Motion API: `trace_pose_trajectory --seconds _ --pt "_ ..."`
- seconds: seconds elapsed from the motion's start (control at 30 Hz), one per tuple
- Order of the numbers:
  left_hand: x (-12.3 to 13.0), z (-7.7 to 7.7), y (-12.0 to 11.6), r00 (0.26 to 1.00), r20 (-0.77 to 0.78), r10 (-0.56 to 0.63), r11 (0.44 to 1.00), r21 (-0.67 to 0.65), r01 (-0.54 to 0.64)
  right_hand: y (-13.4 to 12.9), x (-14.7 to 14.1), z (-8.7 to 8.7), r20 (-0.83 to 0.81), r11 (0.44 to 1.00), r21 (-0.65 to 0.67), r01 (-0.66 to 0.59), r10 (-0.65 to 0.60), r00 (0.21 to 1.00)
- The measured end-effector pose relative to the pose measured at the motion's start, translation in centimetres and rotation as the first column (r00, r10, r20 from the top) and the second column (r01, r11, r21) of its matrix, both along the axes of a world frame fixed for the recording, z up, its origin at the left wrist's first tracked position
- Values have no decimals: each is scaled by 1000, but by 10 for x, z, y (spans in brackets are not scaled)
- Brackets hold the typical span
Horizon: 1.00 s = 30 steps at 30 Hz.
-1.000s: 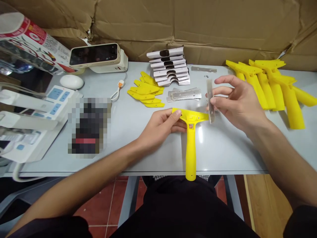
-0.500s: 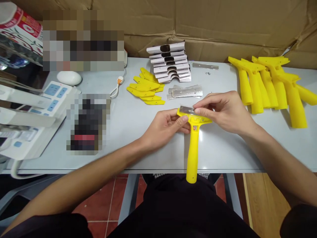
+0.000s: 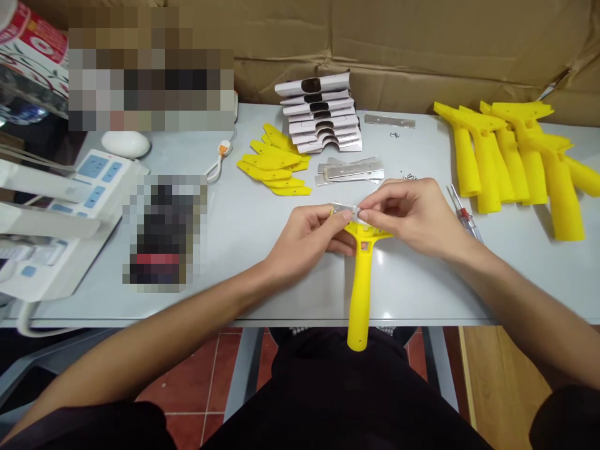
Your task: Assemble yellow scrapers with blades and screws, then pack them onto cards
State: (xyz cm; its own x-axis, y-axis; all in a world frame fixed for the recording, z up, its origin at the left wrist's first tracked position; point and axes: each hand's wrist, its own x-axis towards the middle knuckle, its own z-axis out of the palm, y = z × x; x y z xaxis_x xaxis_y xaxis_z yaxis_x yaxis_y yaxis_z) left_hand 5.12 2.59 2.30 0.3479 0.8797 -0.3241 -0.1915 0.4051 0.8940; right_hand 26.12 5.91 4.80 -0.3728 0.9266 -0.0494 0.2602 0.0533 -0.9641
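Left fingers (image 3: 338, 220) clamp T-shaped yellow plastic handle (image 3: 360, 287); right fingers (image 3: 377, 219) pinch thin shiny metal blade (image 3: 345, 209) against it.

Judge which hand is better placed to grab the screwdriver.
Likely the right hand, though pinching the blade: the screwdriver lies beside its wrist; the left hand is farther, holding the yellow tool.

The person's left forearm (image 3: 201, 322) comes from the lower left and rises toward the middle; the left wrist (image 3: 272, 269) is almost straight. The left grip (image 3: 312, 237), a bare hand, is closed, with the left thumb (image 3: 335, 222) laid on top and the fingers curled below. The right forearm (image 3: 520, 290) enters from the lower right. The right grip (image 3: 415, 215), also bare, points leftward, its thumb and index finger pinched together. The fingertips of both are near each other.
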Motion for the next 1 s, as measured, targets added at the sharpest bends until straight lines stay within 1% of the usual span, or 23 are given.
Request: trace_pose_trajectory --seconds 0.13,0.27,0.33,0.4,0.5,0.77,1.0 --pt "2 3 -1 998 -43 44 999 -6 -44 -2 -2 1 -5 1000 1 17 -17 1000" --pt "2 2 1 996 -40 75 997 8 -75 5 15 6 29 999 -28 18 -17 999" --pt "0 1 3 994 -42 103 995 21 -102 10 27 9 44 996 -88 -13 17 999" --pt "-2 1 5 990 -55 131 991 28 -130 14 36 9 31 985 -160 -71 76 997" --pt "-3 2 7 985 -71 155 988 31 -153 15 40 8 0 973 -201 -114 116 993" --pt "-4 1 7 992 -51 119 992 40 -117 13 32 6 -27 970 -222 -102 98 995" --pt "-6 3 8 995 -34 89 995 54 -88 13 29 11 -38 949 -314 -33 22 999"
